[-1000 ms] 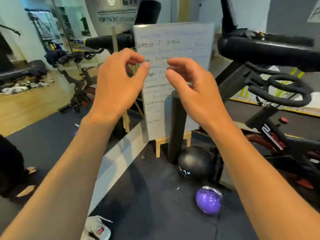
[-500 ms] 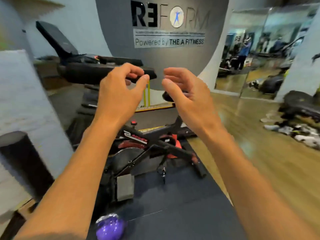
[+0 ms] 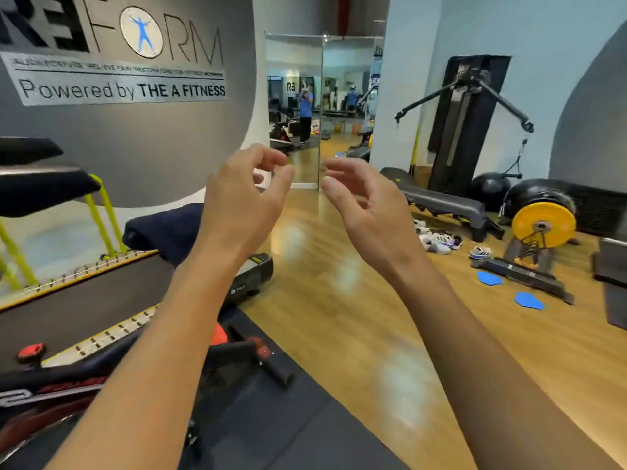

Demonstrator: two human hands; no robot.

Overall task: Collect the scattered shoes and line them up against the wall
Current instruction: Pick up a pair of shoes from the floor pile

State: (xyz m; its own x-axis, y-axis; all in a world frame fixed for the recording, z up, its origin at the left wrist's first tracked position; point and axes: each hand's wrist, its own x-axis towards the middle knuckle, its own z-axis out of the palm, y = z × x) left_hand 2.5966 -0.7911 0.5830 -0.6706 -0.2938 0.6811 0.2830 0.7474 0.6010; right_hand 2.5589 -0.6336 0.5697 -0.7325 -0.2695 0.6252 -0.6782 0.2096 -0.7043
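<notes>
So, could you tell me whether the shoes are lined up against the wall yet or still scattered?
Still scattered: the shoes lie in a loose cluster on the wooden floor by the black bench.

Grey curved wall sign [image 3: 118, 76] reading "Powered by THE A FITNESS", far left. Tall wall mirror [image 3: 307, 110] beside it. Black cable machine [image 3: 464, 123] against pale blue wall. Yellow round weight plate [image 3: 543, 224] near two blue flat pads [image 3: 509, 288] on glossy wooden floor [image 3: 339, 300].
</notes>
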